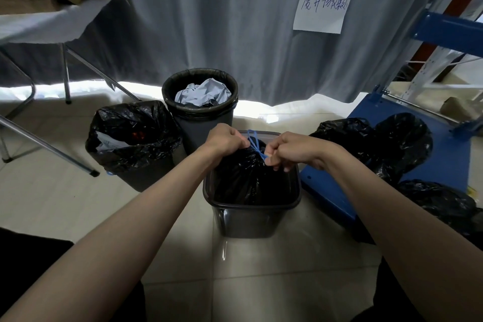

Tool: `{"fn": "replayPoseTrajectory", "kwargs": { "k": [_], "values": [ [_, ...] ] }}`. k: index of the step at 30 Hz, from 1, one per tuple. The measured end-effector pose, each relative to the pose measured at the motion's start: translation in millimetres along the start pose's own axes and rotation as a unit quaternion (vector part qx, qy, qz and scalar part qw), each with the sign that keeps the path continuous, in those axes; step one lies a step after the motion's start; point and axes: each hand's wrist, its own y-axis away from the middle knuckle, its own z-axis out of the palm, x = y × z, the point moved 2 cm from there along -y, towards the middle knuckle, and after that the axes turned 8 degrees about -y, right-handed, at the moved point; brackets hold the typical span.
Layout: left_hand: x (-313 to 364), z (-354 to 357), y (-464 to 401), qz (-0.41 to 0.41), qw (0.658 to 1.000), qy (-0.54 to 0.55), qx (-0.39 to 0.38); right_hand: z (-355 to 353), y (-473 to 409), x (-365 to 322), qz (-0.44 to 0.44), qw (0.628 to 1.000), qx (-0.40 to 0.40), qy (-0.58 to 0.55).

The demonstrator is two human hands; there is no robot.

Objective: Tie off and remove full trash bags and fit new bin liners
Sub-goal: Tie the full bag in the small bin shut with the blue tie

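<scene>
A black trash bag (243, 178) sits gathered inside a dark square bin (251, 217) in front of me. Its blue drawstring (254, 145) stands up from the bag's neck between my hands. My left hand (226, 138) grips the bunched neck of the bag and one end of the string. My right hand (285, 150) pinches the other end of the drawstring just right of the neck. Both fists are curled tight and almost touch each other.
A round bin (200, 117) with crumpled paper stands behind. A square bin with an open black liner (133, 138) is at the left. Tied black bags (379, 144) lie on a blue cart (444, 165) at the right. Folding table legs (47, 146) cross the left floor.
</scene>
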Motion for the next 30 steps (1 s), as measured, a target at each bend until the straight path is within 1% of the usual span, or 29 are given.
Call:
{"fn": "replayPoseTrajectory", "kwargs": {
  "k": [2, 4, 7, 12, 14, 15, 16, 19, 21, 23, 27, 30],
  "values": [
    [0.2, 0.8, 0.5, 0.009, 1.0, -0.02, 0.019, 1.7, 0.5, 1.3, -0.001, 1.0, -0.012, 0.016],
    [4.4, 2.6, 2.4, 0.026, 0.996, -0.066, 0.044, 2.5, 1.3, 2.4, 0.0, 1.0, -0.019, 0.024],
    [11.6, 5.8, 6.3, 0.048, 0.986, -0.143, 0.072, 3.9, 3.3, 4.0, 0.005, 0.999, -0.038, 0.027],
    [15.5, 10.6, 15.9, 0.073, 0.967, -0.215, 0.116, 7.7, 4.8, 2.8, 0.007, 0.997, -0.07, 0.029],
    [11.6, 13.6, 17.5, 0.067, 0.967, -0.214, 0.125, 9.5, 4.6, -0.2, 0.003, 0.997, -0.076, 0.026],
    [9.6, 13.4, 17.3, 0.058, 0.969, -0.207, 0.123, 10.2, 3.8, -1.1, -0.004, 0.998, -0.066, 0.018],
    [7.0, 12.0, 16.2, 0.049, 0.971, -0.201, 0.117, 10.5, 2.4, -0.8, -0.014, 0.999, -0.043, 0.004],
    [1.6, 2.1, 9.3, 0.03, 0.979, -0.181, 0.091, 5.1, -1.1, 3.1, -0.061, 0.992, 0.082, -0.073],
    [0.0, -3.6, 6.4, 0.026, 0.982, -0.169, 0.085, 0.9, -2.2, 5.1, -0.078, 0.978, 0.124, -0.151],
    [-1.4, -4.4, 7.3, 0.025, 0.983, -0.162, 0.087, 2.2, -1.5, 4.9, -0.07, 0.973, 0.112, -0.188],
    [-4.8, -3.7, 8.7, 0.017, 0.981, -0.162, 0.102, 12.1, -0.4, 3.2, -0.004, 0.992, 0.048, -0.113],
    [-3.7, -3.8, 10.0, 0.013, 0.982, -0.159, 0.102, 9.8, 2.3, -1.4, 0.051, 0.995, 0.044, -0.077]
  ]
}}
